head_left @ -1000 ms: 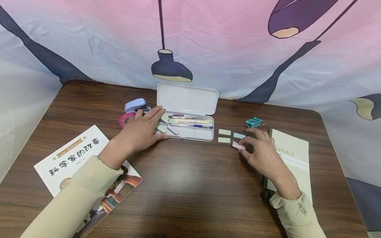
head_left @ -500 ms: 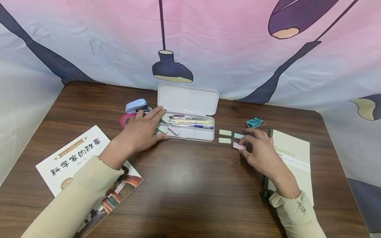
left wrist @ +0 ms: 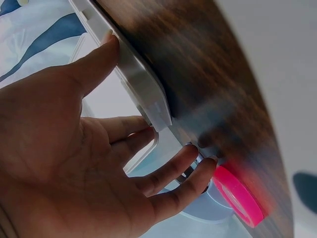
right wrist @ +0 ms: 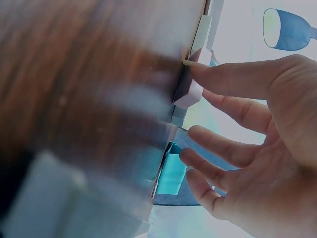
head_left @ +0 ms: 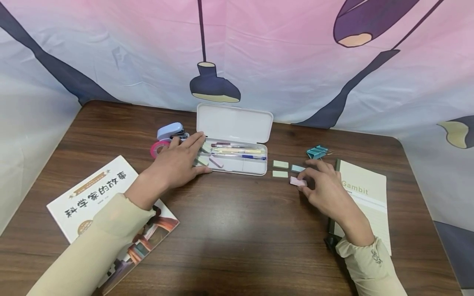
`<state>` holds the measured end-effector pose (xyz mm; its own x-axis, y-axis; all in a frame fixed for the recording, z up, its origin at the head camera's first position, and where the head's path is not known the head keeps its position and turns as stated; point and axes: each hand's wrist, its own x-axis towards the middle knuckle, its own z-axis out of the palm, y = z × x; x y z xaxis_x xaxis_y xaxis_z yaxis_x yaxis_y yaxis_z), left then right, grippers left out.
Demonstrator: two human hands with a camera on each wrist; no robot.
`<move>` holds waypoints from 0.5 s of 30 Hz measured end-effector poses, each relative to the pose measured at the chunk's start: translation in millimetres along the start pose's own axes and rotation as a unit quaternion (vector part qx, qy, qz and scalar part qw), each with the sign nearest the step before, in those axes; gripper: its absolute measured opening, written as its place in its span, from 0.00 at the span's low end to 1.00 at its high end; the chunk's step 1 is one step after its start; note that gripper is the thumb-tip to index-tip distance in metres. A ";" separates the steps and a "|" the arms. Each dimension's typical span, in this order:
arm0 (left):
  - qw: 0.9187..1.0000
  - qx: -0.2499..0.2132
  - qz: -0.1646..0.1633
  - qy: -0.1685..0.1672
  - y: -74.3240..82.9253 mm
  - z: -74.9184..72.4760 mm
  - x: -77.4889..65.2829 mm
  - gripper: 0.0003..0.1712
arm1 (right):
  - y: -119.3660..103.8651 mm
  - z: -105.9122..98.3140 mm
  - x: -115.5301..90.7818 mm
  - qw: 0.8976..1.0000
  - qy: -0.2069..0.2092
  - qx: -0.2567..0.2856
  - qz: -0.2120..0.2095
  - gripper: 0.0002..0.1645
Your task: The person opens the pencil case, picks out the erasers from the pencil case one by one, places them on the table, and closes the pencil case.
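Observation:
My left hand (head_left: 177, 160) spans the left end of the open white pencil case (head_left: 255, 166). Its thumb touches the front wall in the left wrist view, and the extended fingers reach the back corner. Pens (head_left: 237, 151) and several pastel erasers, among them a pink one (head_left: 216, 161), lie inside, partly covered by that hand. To the right of the case, my right hand (head_left: 326, 191) pinches a pink block-shaped eraser (head_left: 296, 181) between thumb and index finger, low over the table. Two pale green erasers (head_left: 280, 164) and a blue one (head_left: 297, 168) lie close by.
Beyond the right hand is a teal binder clip (head_left: 317, 152), with a notebook (head_left: 364, 181) partly under the forearm. A blue stapler (head_left: 169, 130) and pink tape roll (head_left: 158, 149) stand left of the case. A book (head_left: 92, 189) lies under the left sleeve.
The pink eraser in my right hand has turned slightly and lies flatter, more in line with the others. My left hand stays on the pencil case.

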<state>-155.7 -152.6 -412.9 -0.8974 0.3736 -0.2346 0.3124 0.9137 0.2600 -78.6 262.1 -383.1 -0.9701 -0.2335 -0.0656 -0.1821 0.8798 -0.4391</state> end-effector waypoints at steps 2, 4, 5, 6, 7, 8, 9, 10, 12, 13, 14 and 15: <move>1.000 -0.003 0.000 0.001 0.3 -0.4 -0.1 0.62 | -0.2 -0.2 0.2 1.000 0.000 0.000 0.000 0.08; 1.000 -0.005 0.000 0.001 -1.3 1.1 1.1 0.62 | -0.4 -0.4 0.2 1.000 -0.001 0.000 -0.001 0.08; 1.000 0.000 0.001 0.000 -2.7 2.1 2.1 0.63 | -0.4 -0.4 0.2 1.000 -0.001 -0.001 -0.001 0.08; 1.000 -0.001 0.002 0.002 -4.7 3.9 3.2 0.63 | -0.2 -0.4 0.0 1.000 -0.002 -0.002 -0.003 0.08; 1.000 -0.001 0.003 0.004 -6.6 5.7 4.1 0.64 | -0.3 -0.3 0.0 1.000 -0.004 -0.003 -0.004 0.08; 1.000 -0.001 0.004 0.004 -7.2 6.1 4.3 0.64 | -0.3 -0.3 -0.1 1.000 -0.004 -0.005 -0.005 0.08; 1.000 0.000 0.004 0.004 -7.8 6.5 4.7 0.64 | -0.4 -0.3 -0.2 1.000 -0.005 -0.006 -0.006 0.08; 1.000 -0.001 0.005 0.005 -8.3 6.9 4.7 0.65 | -0.5 -0.4 -0.3 1.000 -0.007 -0.008 -0.008 0.08; 1.000 -0.004 0.006 0.005 -8.1 7.0 4.5 0.64 | -1.1 -0.7 -0.8 1.000 -0.009 -0.011 -0.010 0.08; 1.000 -0.005 0.007 0.005 -8.1 7.3 4.5 0.64 | -2.0 -1.1 -0.9 1.000 -0.011 -0.013 -0.011 0.08; 1.000 -0.005 0.007 0.004 -8.0 7.5 4.5 0.64 | -2.9 -1.6 -1.1 1.000 -0.013 -0.016 -0.011 0.08; 1.000 -0.006 0.007 0.004 -7.9 7.6 4.4 0.64 | -4.1 -2.4 -1.7 1.000 -0.017 -0.020 -0.011 0.08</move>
<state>-159.7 -156.9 -423.1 -0.8954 0.3847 -0.2241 0.3210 0.9066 0.2740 -76.6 259.9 -379.0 -0.9598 -0.2671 -0.0867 -0.2112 0.8900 -0.4040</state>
